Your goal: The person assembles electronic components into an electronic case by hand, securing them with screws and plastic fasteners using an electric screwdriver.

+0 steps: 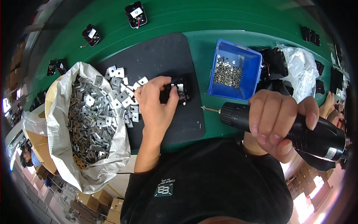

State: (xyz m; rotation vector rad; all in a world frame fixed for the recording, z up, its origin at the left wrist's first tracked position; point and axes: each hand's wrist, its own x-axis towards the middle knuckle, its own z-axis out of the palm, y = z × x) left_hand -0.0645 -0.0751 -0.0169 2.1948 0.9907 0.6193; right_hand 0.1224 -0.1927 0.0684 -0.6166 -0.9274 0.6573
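Note:
My left hand (pixel 154 99) grips a small black plastic housing (pixel 185 89) at the right part of a black mat. Thumb and fingers close around the housing, and a shiny metal piece shows in it by the thumb. My right hand (pixel 276 121) is wrapped round a black electric screwdriver (pixel 236 115). Its bit (pixel 210 109) points left toward the housing, apart from it. Something small sits at the bit's tip, too small to make out for sure. Left of my left hand, square metal plates with holes (pixel 121 97) spill onto the mat from a white woven sack (pixel 61 127).
A blue bin (pixel 240 95) of small screws (pixel 227 75) stands beyond the screwdriver. Black housings with wires (pixel 136 16) lie along the far green bench. Clear plastic bags (pixel 300 63) and more black parts are at the right. Another person's hand (pixel 329 102) shows at the far right.

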